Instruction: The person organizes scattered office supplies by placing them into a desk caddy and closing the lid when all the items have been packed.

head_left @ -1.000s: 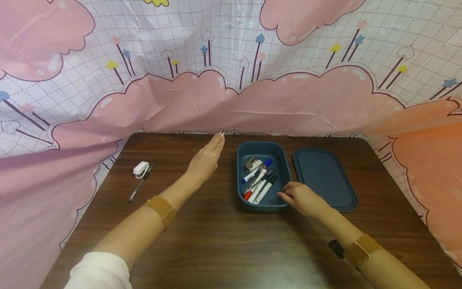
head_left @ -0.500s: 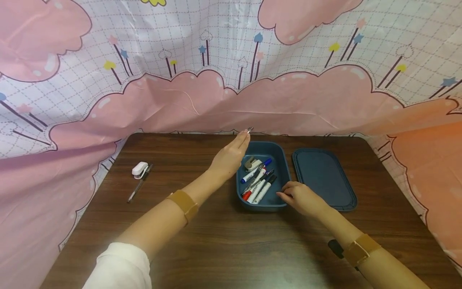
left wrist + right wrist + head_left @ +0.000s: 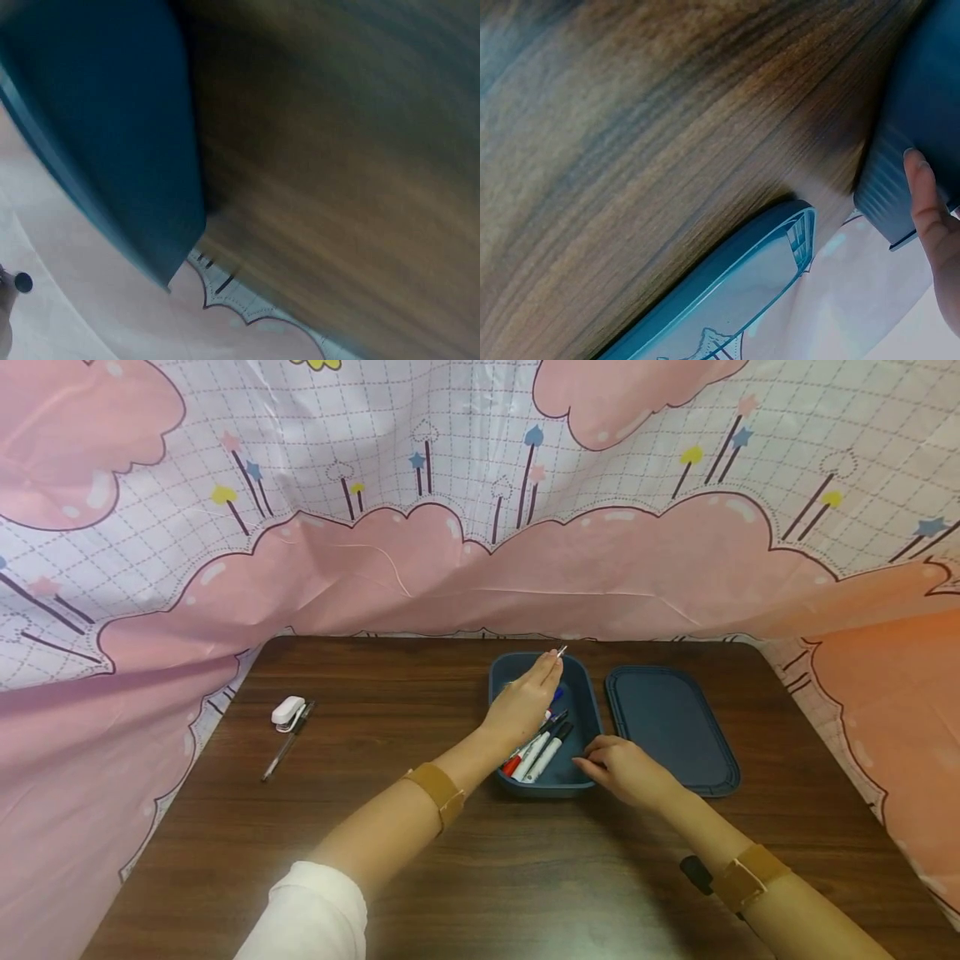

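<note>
A dark blue box (image 3: 596,727) sits mid-table with several markers (image 3: 536,756) in it. My left hand (image 3: 553,664) reaches over the box's far half and pinches a small silvery object (image 3: 561,651) at its fingertips. What the object is stays unclear. My right hand (image 3: 588,766) grips the box's near right corner, fingers curled on the rim. In the right wrist view a finger (image 3: 930,217) lies against the ribbed box wall (image 3: 907,127). The blurred left wrist view shows the box (image 3: 97,127) from the side.
The box's flat blue lid (image 3: 671,727) lies just right of it, also seen as the lid (image 3: 727,292) edge-on. A small white object (image 3: 288,712) and a dark pen (image 3: 281,747) lie at the table's left. A pink patterned sheet (image 3: 480,568) hangs behind and at both sides.
My left hand has swung right and nearer, from beside the box to over it, carrying the small silvery object. The right hand has stayed on the box's corner.
</note>
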